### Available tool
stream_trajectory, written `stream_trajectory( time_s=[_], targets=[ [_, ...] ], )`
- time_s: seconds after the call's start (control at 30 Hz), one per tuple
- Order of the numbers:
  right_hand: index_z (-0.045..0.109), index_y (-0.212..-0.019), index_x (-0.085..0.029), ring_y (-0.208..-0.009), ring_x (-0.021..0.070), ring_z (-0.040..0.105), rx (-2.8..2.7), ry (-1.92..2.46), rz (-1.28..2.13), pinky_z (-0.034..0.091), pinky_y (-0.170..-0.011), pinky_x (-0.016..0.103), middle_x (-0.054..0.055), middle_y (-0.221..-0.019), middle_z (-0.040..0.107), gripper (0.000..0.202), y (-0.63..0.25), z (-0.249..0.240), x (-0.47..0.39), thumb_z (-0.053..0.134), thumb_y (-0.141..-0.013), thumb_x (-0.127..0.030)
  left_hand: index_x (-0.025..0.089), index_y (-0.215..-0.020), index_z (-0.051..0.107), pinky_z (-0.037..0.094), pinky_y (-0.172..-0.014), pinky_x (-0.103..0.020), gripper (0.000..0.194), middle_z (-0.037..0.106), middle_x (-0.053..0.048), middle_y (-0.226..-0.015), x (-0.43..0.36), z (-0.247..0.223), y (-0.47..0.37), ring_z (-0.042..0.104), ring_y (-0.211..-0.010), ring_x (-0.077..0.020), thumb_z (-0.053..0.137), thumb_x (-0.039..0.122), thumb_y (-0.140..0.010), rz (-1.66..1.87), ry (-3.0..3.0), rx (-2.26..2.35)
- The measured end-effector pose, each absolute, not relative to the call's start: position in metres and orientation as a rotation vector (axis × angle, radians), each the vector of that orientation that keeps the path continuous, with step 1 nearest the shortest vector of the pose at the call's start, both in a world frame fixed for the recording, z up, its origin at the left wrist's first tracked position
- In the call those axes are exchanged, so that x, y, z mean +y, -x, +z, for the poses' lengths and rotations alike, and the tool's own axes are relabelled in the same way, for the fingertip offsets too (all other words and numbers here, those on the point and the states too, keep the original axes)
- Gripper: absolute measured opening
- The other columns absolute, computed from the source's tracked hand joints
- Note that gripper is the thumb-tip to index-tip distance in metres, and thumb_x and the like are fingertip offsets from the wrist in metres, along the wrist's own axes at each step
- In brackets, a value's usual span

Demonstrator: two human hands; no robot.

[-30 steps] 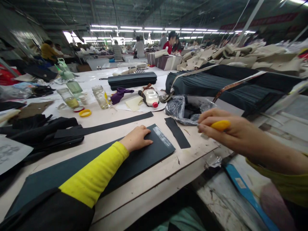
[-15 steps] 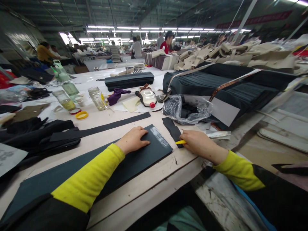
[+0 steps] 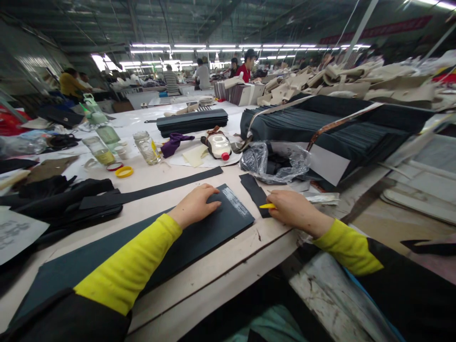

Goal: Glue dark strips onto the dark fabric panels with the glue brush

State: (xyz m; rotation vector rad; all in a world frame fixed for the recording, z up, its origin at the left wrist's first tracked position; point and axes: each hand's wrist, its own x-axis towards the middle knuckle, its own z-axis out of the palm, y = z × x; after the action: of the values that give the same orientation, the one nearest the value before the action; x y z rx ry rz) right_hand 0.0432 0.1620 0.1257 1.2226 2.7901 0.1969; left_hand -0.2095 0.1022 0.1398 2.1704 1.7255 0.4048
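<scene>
From where I stand, the worker's left hand (image 3: pixel 197 204) rests on a long dark panel (image 3: pixel 192 244), palm down, its fingers bent together and the thumb spread apart. The panel lies slantwise across the near part of the pale desk (image 3: pixel 231 176), with a streaky white patch (image 3: pixel 235 201) at its right end, just beyond the fingertips. The right hand (image 3: pixel 297 212) is curled closed around a slim yellow tool (image 3: pixel 268 206), whose tip pokes out toward the panel. Under that hand's fingers is the lower end of a short dark strip (image 3: pixel 252 189); I can't tell whether they pinch it too. A longer dark strip (image 3: pixel 171 185) runs behind the panel, apart from it. Past the short strip sits a crumpled clear plastic bag (image 3: pixel 299 164) with dark pieces inside, in front of a big strapped stack of dark sheets (image 3: pixel 302 124). Farther left stand a white bottle (image 3: pixel 218 144) with a red cap, a purple cloth (image 3: pixel 174 145), and a glass jar (image 3: pixel 146 148), with a yellow ring (image 3: pixel 124 172) near the jar.
</scene>
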Motion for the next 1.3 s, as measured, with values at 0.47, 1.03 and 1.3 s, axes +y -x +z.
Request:
stream_trajectory(
  time_s=[0.47,1.03,1.3],
  targets=[
    [0.062,-0.081,-0.012,-0.079,0.0206,0.058,2.755,-1.198,0.146,0.038,-0.065,0.028,0.010,-0.083,0.060,0.017,-0.045,0.120,0.166,0.047,-0.077,-0.019,0.013,-0.105,0.058,0.044,-0.081,-0.029,0.039,0.063,-0.007,-0.099,0.101,0.143,0.181,0.058,-0.087,-0.0184,0.049,0.037,-0.076,0.438,-1.944,1.538],
    [0.056,-0.080,-0.016,-0.073,0.0179,0.049,3.229,-0.962,0.336,0.035,-0.064,0.028,0.005,-0.077,0.052,0.006,-0.037,0.166,0.111,0.052,-0.077,-0.013,0.017,-0.108,0.049,0.045,-0.062,-0.021,0.039,0.057,-0.003,-0.088,0.103,0.161,0.152,0.054,-0.067,-0.0077,0.059,0.035,-0.076,0.826,-0.983,1.237],
    [0.049,-0.108,-0.015,-0.080,0.0179,0.046,3.341,-0.657,0.259,0.038,-0.065,0.028,0.006,-0.090,0.051,0.031,-0.035,0.133,0.107,0.047,-0.078,-0.008,0.017,-0.109,0.051,0.042,-0.053,-0.017,0.040,0.053,0.000,-0.084,0.100,0.149,0.169,0.047,-0.061,-0.0058,0.061,0.014,-0.070,0.876,-0.979,1.406]
  ],
)
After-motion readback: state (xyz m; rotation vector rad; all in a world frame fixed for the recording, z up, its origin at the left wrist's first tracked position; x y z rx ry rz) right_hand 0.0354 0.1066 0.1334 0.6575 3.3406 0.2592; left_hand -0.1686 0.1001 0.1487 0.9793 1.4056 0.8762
